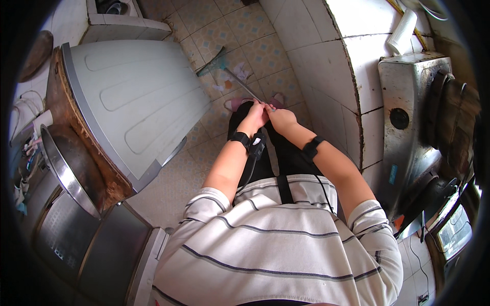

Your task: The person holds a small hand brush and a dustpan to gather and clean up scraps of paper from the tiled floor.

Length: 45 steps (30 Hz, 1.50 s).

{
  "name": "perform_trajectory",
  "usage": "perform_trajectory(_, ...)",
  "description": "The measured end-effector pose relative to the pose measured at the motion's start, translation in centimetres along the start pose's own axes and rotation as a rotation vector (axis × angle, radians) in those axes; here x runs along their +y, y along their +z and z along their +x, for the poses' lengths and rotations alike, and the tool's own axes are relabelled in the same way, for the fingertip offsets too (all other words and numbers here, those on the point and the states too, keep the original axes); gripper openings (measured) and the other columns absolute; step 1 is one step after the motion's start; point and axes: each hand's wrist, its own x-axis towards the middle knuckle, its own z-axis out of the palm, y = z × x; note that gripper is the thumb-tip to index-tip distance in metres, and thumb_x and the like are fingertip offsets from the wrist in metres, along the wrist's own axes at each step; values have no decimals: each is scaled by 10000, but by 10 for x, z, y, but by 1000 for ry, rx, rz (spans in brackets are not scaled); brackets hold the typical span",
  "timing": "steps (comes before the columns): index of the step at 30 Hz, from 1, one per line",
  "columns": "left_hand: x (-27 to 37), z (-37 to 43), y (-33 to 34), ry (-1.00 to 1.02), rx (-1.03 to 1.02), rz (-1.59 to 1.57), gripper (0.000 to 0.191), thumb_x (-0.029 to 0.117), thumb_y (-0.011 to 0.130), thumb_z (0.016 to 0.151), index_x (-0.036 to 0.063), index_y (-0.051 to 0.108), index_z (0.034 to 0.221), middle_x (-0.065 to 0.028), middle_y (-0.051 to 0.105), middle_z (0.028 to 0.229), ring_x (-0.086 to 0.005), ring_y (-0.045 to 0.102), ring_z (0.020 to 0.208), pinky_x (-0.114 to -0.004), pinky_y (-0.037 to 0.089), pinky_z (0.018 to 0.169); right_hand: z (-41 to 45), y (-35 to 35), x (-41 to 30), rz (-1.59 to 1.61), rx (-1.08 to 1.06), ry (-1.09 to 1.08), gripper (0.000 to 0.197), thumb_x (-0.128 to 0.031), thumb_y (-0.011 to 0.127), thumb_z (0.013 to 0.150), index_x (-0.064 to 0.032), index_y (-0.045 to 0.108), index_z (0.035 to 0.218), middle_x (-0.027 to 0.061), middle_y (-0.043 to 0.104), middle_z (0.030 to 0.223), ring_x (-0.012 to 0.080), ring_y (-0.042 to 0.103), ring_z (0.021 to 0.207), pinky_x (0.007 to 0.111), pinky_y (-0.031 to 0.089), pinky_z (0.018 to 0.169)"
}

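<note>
Both my hands are closed around the thin metal handle [244,85] of a broom. My left hand [256,115] and my right hand [281,118] are close together in front of my legs, at the upper end of the handle. The translucent teal broom head [214,64] rests on the patterned tile floor [245,34], beside the grey appliance. Right next to the head lie crumpled white paper [240,71], a small orange-brown scrap [228,84] and a white scrap [218,88]. My feet in pink slippers [237,103] stand just behind this litter.
A grey appliance [145,91], apparently a refrigerator, stands at left with a worn brown board and a metal pan [69,172] on top. At right, a white-tiled counter [329,65] carries a stained gas stove [402,95] with dark cookware. A low tiled ledge [126,28] lies beyond the appliance.
</note>
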Motion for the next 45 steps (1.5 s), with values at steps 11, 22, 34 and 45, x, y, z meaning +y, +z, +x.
perform_trajectory(11, -85, -18, 14, -193, -92, -108, 358, 126, 288, 858, 253, 141, 1158, -85, 442, 816, -240, 487, 751, -431, 401, 741, -88, -2, 50, 103, 89, -2, 433, -70, 446, 668, -169, 448, 1090, 130, 570, 715, 298, 551, 655, 382, 442, 573)
perform_trajectory(22, -46, 0, -1, -22, -74, 539, 577, 137, 376, 835, 276, 21, 1268, -53, 419, 993, -169, 457, 693, -318, 432, 539, -61, 6, -2, 911, 63, 391, 393, -230, 364, 819, -168, 318, 1204, 154, 548, 595, 207, 490, 369, 306, 406, 352)
perform_trajectory(34, -106, -49, -67, -230, 8, 519, 521, 106, 298, 838, 273, 6, 1236, -68, 383, 969, -229, 453, 720, -388, 429, 574, -128, 46, -50, 590, -75, 332, 375, -234, 314, 818, -189, 314, 1190, 181, 559, 756, 342, 540, 599, 410, 433, 551)
perform_trajectory(45, -111, -125, -107, -311, -220, 537, 718, 145, 402, 821, 271, -179, 1223, -106, 405, 999, -250, 495, 821, -433, 430, 714, -180, 105, -96, 1209, 89, 555, 338, -228, 383, 826, -206, 405, 1162, 8, 426, 503, 84, 347, 323, 232, 287, 287)
